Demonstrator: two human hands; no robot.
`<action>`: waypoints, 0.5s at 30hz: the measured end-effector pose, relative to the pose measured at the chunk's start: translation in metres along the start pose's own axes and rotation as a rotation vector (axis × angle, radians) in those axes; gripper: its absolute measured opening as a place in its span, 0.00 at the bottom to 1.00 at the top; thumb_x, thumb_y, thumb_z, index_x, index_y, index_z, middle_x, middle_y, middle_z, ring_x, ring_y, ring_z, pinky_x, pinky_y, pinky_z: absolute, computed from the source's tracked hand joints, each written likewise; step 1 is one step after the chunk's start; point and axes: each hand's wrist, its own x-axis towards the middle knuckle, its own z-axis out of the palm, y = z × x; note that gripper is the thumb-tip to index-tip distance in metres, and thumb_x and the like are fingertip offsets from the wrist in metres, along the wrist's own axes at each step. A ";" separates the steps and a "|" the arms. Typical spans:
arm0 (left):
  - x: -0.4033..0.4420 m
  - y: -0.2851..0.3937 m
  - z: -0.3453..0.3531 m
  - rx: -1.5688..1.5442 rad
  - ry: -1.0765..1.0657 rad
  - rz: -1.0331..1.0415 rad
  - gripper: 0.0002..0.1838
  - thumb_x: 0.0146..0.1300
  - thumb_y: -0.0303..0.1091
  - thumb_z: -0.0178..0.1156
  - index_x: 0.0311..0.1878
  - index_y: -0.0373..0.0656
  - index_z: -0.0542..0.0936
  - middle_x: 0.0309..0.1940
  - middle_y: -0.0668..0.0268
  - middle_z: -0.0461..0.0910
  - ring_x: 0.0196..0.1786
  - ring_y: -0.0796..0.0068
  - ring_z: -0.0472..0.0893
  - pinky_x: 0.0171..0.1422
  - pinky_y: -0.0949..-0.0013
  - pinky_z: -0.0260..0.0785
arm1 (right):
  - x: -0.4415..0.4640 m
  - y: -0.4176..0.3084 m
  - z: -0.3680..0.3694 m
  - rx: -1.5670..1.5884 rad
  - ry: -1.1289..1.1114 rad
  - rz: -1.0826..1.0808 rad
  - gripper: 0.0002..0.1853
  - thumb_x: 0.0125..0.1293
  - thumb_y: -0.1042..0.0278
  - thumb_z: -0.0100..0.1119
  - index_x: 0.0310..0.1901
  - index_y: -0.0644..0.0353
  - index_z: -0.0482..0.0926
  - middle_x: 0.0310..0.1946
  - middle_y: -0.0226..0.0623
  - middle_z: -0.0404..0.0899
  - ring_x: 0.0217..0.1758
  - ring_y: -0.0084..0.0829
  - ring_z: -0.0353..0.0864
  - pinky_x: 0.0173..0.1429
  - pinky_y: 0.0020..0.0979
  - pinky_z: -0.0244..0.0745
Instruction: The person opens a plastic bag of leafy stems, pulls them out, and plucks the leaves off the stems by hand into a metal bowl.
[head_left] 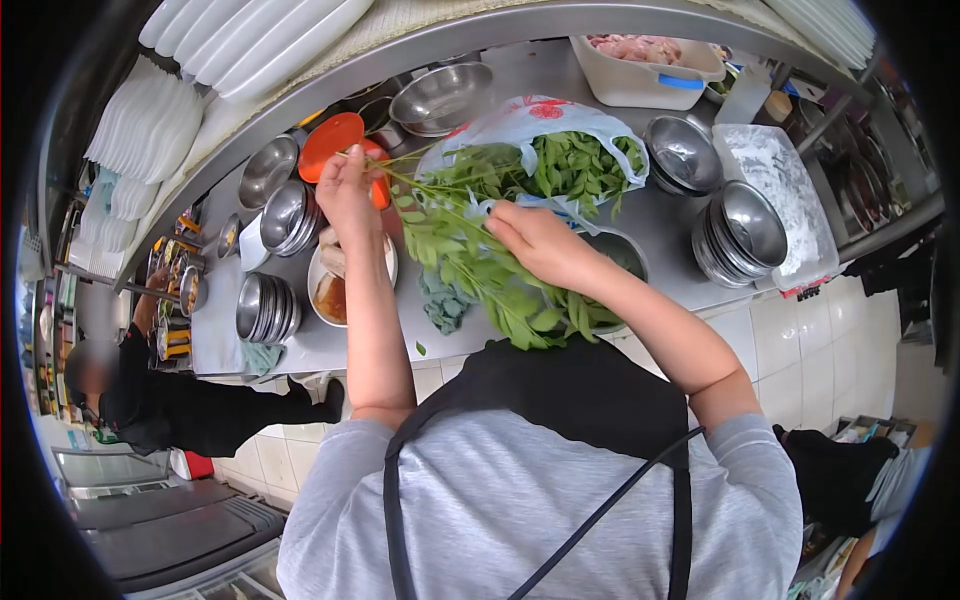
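I pinch the leafy stems [455,245] with my left hand [350,200] and grip them with my right hand [540,243], over the table [222,325], by the bag [490,125]. More leaves [580,165] sit in the bag. The tub [640,92] has raw meat [635,48] in it. Bowls [755,222] stand stacked.

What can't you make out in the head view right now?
All in the head view:
Plastic bag: deeper contents, behind the leaves inside it.
Metal bowl: much of its inside, under the right forearm and leafy stems.
Right hand: most fingers, behind its own back.
White tub: far rim, behind the shelf edge.
White plates: tops, cut by the upper picture edge.
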 end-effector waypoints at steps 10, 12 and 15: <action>0.022 -0.006 -0.035 -0.039 0.016 -0.128 0.07 0.58 0.29 0.58 0.27 0.40 0.74 0.26 0.61 0.78 0.27 0.78 0.76 0.32 0.77 0.69 | -0.067 0.015 -0.023 -0.027 -0.110 0.177 0.12 0.66 0.63 0.42 0.36 0.65 0.67 0.28 0.53 0.72 0.34 0.53 0.71 0.37 0.44 0.63; 0.029 -0.011 -0.042 -0.042 0.019 -0.115 0.07 0.58 0.29 0.58 0.26 0.40 0.73 0.26 0.61 0.78 0.28 0.77 0.77 0.32 0.77 0.69 | -0.075 0.017 -0.026 -0.091 -0.086 0.172 0.11 0.66 0.63 0.42 0.36 0.65 0.66 0.28 0.53 0.71 0.34 0.54 0.70 0.36 0.45 0.63; 0.046 -0.009 -0.064 -0.017 0.110 -0.026 0.07 0.59 0.29 0.58 0.27 0.40 0.72 0.26 0.62 0.78 0.29 0.77 0.77 0.33 0.76 0.70 | -0.088 0.030 -0.029 -0.128 -0.056 0.215 0.11 0.66 0.64 0.42 0.35 0.64 0.65 0.28 0.52 0.71 0.34 0.55 0.70 0.35 0.46 0.62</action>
